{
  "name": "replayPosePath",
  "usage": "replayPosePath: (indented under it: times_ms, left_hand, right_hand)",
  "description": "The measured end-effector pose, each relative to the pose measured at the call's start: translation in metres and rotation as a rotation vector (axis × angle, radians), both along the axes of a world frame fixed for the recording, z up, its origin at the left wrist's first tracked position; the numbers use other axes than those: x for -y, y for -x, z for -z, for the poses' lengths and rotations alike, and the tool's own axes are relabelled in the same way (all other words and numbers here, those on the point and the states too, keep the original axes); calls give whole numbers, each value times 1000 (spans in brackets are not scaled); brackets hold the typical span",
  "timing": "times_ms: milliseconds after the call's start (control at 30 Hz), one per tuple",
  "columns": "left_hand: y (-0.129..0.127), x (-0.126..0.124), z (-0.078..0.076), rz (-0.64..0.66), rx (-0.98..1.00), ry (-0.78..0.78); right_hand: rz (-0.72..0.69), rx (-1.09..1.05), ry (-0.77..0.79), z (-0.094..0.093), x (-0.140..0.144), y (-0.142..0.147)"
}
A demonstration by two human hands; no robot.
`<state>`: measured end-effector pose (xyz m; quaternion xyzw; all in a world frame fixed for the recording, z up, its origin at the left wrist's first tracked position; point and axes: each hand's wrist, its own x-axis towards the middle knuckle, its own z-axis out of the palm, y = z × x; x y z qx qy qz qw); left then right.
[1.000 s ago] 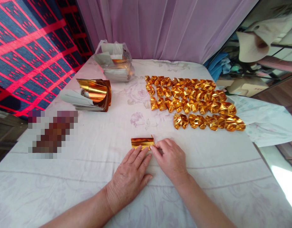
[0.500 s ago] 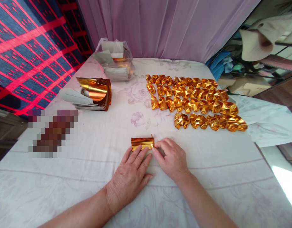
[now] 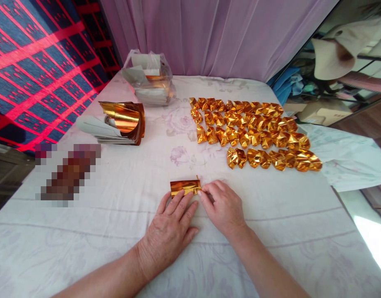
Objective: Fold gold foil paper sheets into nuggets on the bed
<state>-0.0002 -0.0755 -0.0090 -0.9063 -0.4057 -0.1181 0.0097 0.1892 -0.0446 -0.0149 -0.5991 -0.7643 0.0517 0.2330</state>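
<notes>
2 hands press on a folded gold foil strip (image 3: 184, 187) lying on the white cloth (image 3: 116, 215). Left hand (image 3: 168, 231) lies flat, fingers spread on its near edge; right hand (image 3: 223, 207) pinches its right end.

Left hand (image 3: 168, 231) flat, palm down, fingers spread — right hand (image 3: 223, 209) beside it, fingertips pinched, forearms converging.

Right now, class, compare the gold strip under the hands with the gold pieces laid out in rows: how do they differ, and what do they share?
The gold strip is one flat, smooth rectangle; the gold pieces are many and crumpled into lumps. The strip is touched by the left hand and right hand; the pieces lie untouched, farther away. Both are shiny gold foil on the white cloth.
</notes>
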Motion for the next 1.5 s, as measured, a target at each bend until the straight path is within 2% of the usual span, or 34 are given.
replayPosePath:
  times_ms: [467,1500]
  left_hand:
    - [2,2,6,8,24,33]
    - [0,0,2,11,1,21]
  right_hand:
    - [12,-12,-8,1,0,2]
    - [16,-19,-16,3,1,1]
